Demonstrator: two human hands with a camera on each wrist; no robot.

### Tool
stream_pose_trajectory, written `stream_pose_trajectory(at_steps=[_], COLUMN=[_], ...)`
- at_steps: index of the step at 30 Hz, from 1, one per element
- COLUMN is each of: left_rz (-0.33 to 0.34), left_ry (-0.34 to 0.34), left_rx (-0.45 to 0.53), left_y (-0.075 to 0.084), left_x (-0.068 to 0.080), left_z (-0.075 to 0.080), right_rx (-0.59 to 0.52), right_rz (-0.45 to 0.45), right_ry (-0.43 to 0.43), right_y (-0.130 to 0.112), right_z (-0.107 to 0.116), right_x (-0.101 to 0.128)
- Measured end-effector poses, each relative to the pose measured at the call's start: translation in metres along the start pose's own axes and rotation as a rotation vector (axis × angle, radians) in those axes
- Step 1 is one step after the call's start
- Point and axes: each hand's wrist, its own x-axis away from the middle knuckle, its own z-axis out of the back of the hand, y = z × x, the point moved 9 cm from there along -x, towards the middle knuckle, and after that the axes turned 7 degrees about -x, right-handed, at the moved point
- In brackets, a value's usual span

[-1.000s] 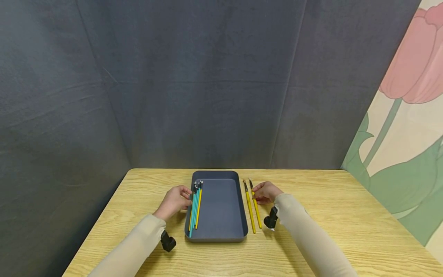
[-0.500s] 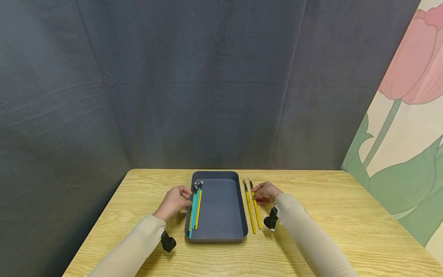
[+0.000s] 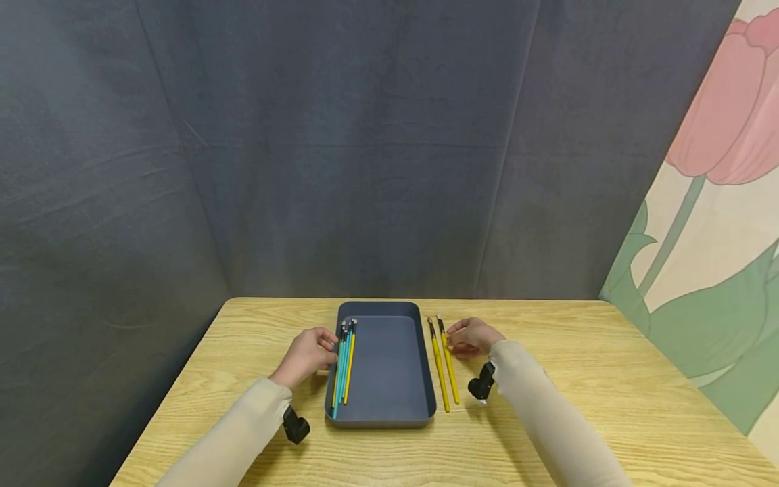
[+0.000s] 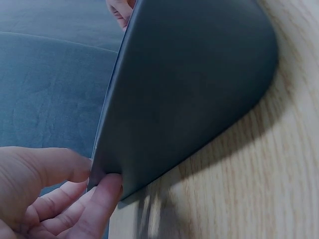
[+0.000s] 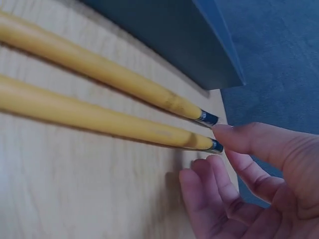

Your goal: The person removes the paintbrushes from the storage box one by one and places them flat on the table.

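My left hand [image 3: 309,354] pinches the left rim of a dark grey tray [image 3: 392,368]; the left wrist view has the thumb [image 4: 75,167] at the rim and a finger [image 4: 105,191] against the outer wall. Along the tray's left side lie several slim paintbrushes [image 3: 343,368], teal and yellow. Two thicker yellow-handled paintbrushes, an inner one [image 3: 439,372] and an outer one [image 3: 451,373], lie side by side on the table just right of the tray. Beside the outer brush's dark upper end is my right hand [image 3: 476,336], its thumb and fingers spread apart with nothing between them.
A wooden table [image 3: 548,379] carries the tray and brushes. Dark grey curtain [image 3: 365,149] hangs behind its back edge and along the left. On the right is a wall painted with a tulip [image 3: 718,101].
My right hand has shifted slightly right, letting go of the outer yellow paintbrush, which lies almost where it was. The left hand and the tray stay in place.
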Motion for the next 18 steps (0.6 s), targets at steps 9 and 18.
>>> stream_pose_trajectory(at_steps=[9,18], left_rz=[-0.011,-0.01], left_ry=[0.009,0.005], left_rx=[-0.005,-0.002], left_y=[-0.001,0.0], left_x=[0.0,0.0], left_z=[0.0,-0.001], right_rx=[-0.075,-0.118], right_rz=[0.042,0.079], right_ry=[-0.043,-0.082], right_y=[-0.018,-0.043], right_z=[0.0,-0.01], right_x=[0.003,0.007])
